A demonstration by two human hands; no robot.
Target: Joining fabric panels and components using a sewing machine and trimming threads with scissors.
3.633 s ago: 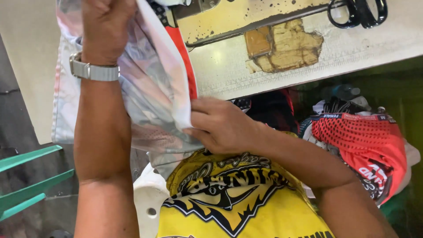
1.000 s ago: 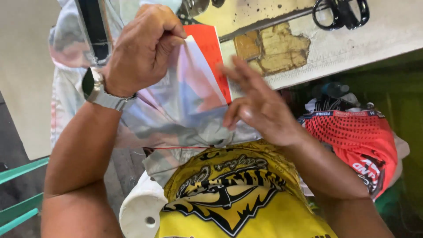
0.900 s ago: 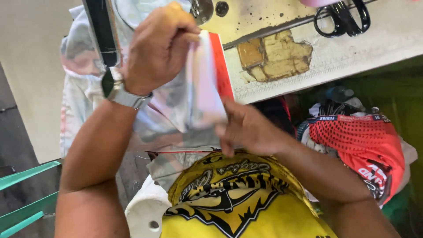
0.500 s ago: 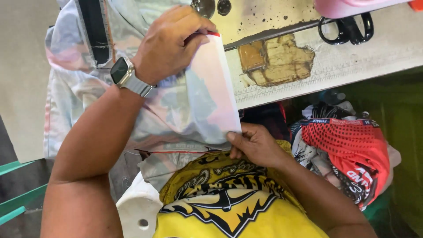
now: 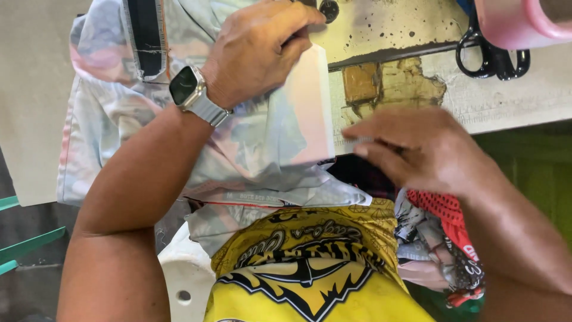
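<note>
My left hand (image 5: 257,50), with a grey watch on the wrist, pinches the top edge of a pale printed garment (image 5: 256,134) in light blue, pink and white. The cloth hangs folded from the worn table edge down toward my lap. My right hand (image 5: 417,149) hovers just right of the fabric's folded edge, fingers stretched out and blurred, holding nothing that I can see. A black strip (image 5: 145,36) runs along the garment at the upper left.
Black scissors (image 5: 491,50) lie on the scuffed white table (image 5: 536,101) at the upper right, beside a pink round object (image 5: 518,21). A heap of red and patterned cloth (image 5: 444,238) sits low on the right. A white stool (image 5: 182,280) and green bars (image 5: 24,247) show at lower left.
My right hand has let go of the fabric's lower edge and lifted up to the right. The left hand keeps its pinch at the top.
</note>
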